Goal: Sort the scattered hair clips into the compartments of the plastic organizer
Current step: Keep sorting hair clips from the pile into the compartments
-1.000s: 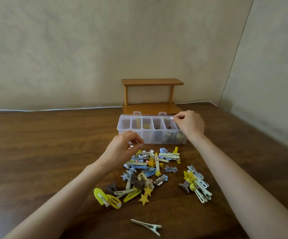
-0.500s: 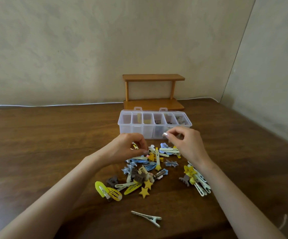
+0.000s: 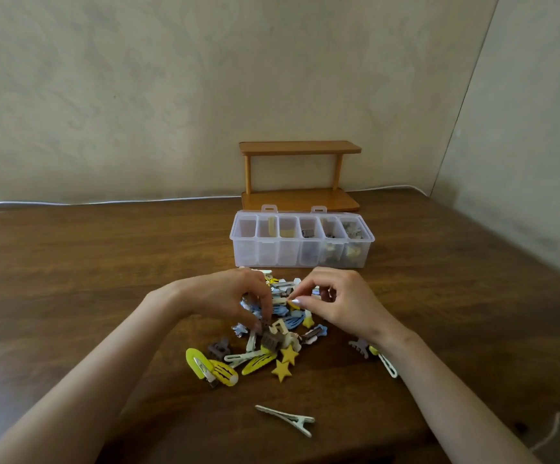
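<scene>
Now back from the box at the pile of clips, right hand pinched narrow over one, left hand curled onto a brown clip, real hold hard to tell for both, lots left to sort.

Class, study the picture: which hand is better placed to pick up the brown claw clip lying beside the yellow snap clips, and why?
Left. The left hand is over the left side of the clip pile, its fingertips close to the brown claw clip; the right hand would have to cross the pile.
</scene>
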### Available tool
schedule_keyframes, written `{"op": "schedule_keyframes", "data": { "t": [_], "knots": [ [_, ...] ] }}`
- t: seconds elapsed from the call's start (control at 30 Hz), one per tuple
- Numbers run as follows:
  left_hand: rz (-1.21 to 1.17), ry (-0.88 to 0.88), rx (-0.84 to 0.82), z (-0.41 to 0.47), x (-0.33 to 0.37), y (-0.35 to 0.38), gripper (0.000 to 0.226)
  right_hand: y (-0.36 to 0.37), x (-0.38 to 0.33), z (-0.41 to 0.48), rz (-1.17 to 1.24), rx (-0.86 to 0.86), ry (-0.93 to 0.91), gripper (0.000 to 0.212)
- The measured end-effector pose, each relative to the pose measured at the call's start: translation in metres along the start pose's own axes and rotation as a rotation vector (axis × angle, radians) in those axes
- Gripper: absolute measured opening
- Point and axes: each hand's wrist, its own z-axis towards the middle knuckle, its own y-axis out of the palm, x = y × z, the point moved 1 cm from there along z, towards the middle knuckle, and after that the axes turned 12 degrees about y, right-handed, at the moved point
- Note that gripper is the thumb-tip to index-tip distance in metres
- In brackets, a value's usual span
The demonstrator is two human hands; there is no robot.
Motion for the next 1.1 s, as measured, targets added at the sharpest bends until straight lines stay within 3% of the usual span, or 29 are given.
{"op": "schedule_keyframes", "data": {
  "t": [0.17,0.33,0.6,0.67,0.8,0.93,1.1],
  "knots": [
    [0.013,0.001,0.049,0.001,-0.001,0.002,0.011,0.004,-0.011,-0.003,-0.027,-0.145,-0.090,0.020],
    [-0.063,-0.070,0.230,0.001,-0.003,-0.003,0.009,0.015,-0.019,-0.006,-0.252,-0.235,-0.157,0.037],
    [-0.272,-0.099,0.404,0.002,-0.007,-0.005,0.008,0.010,-0.010,-0.004,-0.286,-0.157,-0.121,0.023],
    [-0.348,-0.121,0.434,0.002,-0.007,-0.005,0.010,0.007,-0.011,-0.004,-0.190,-0.131,-0.075,0.019],
    [-0.520,-0.167,0.480,0.002,-0.007,-0.004,0.011,-0.008,-0.010,0.000,0.229,-0.072,0.201,0.015],
    [-0.662,-0.185,0.510,0.004,-0.007,-0.001,0.010,-0.020,-0.001,0.006,0.589,-0.107,0.364,0.013],
    [-0.726,-0.173,0.529,0.007,-0.004,0.004,0.014,-0.023,0.006,0.008,0.778,-0.139,0.457,0.014]
  ]
}}
